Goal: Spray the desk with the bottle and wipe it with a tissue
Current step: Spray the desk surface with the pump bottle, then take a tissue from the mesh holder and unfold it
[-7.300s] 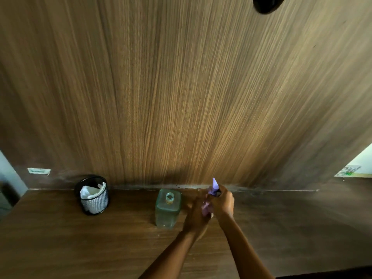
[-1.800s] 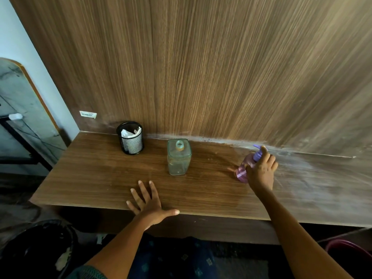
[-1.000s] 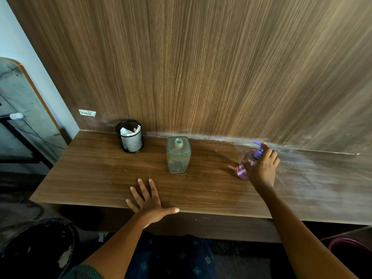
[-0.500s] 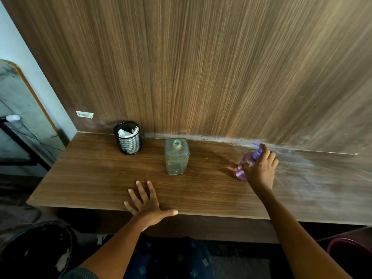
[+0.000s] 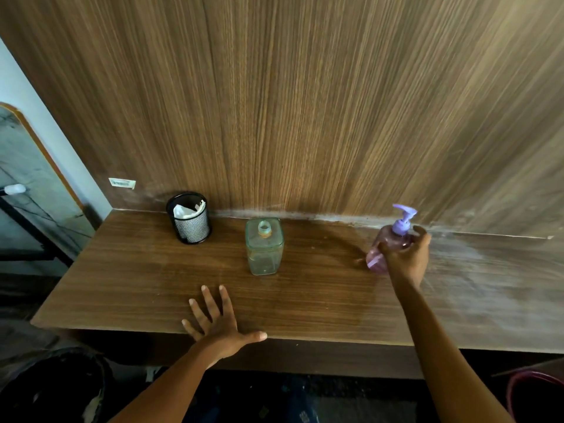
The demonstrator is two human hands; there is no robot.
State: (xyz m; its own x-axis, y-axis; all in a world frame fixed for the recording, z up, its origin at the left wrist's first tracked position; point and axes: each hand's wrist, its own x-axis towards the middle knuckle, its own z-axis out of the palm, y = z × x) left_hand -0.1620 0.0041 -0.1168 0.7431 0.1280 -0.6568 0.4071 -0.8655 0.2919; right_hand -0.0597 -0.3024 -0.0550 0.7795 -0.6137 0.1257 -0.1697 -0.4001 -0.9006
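Observation:
My right hand (image 5: 404, 259) grips a pink bottle (image 5: 385, 243) with a purple pump top, held tilted just above the wooden desk (image 5: 305, 288), right of centre near the back wall. The pump head stands free above my fingers. My left hand (image 5: 218, 320) lies flat on the desk's front edge with its fingers spread and nothing in it. White tissue (image 5: 183, 211) sticks out of a black mesh cup (image 5: 190, 219) at the back left of the desk. The desk surface right of the bottle looks pale and dusty.
An empty clear square glass bottle (image 5: 264, 246) without a cap stands at the desk's middle back. A wood-panel wall rises behind the desk. A dark bin (image 5: 52, 389) sits on the floor at lower left, a reddish tub (image 5: 537, 395) at lower right.
My right index finger has lifted off the pump head, which now shows fully. The bottle stays in nearly the same spot. My left hand has not moved.

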